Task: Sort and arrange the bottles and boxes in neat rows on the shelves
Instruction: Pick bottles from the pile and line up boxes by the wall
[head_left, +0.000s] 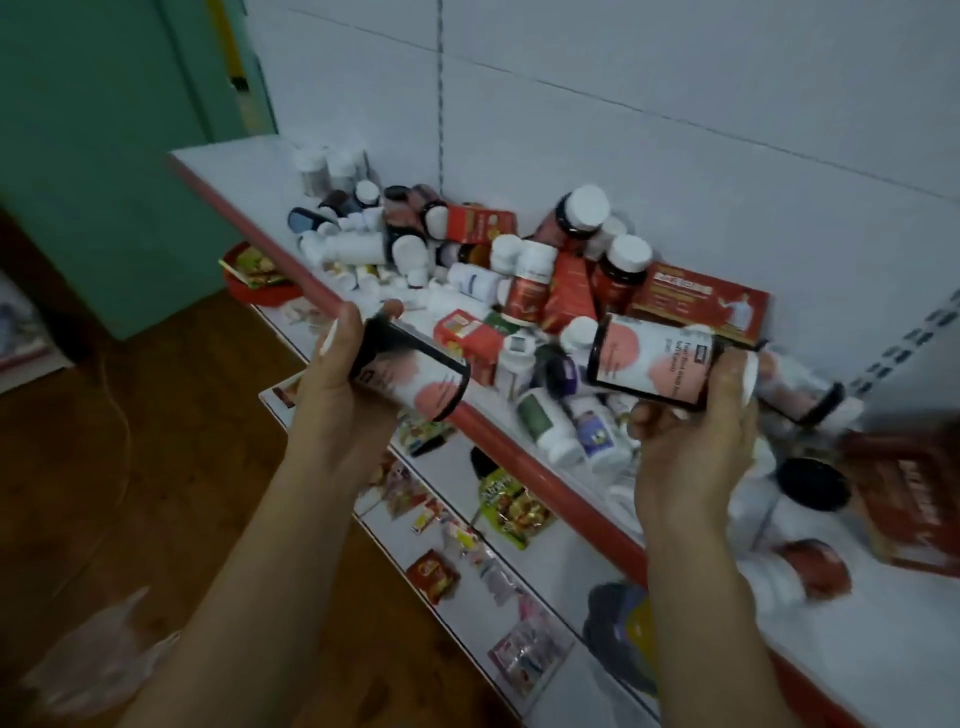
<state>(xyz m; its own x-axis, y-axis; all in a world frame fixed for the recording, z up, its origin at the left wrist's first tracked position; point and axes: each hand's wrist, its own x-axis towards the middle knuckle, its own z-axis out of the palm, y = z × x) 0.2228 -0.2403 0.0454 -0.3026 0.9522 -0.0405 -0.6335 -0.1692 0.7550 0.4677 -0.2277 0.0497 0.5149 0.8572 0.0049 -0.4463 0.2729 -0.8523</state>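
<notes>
My left hand (337, 384) grips a dark bottle with a white and pink label (415, 374), held on its side over the red front edge of the shelf (498, 436). My right hand (696, 441) holds a matching bottle (654, 358), also lying sideways, above the shelf. Behind both hands a jumbled pile of white and dark bottles (467, 260) and red boxes (566, 291) covers the white shelf. A flat red box (706, 301) leans against the back wall. Another matching bottle (800, 389) lies just right of my right hand.
A lower shelf (467, 551) carries scattered snack sachets and packets. A red bowl (254, 275) with packets sits at its far end. A large red box (914, 509) lies at the right edge. Wooden floor and a green wall are to the left.
</notes>
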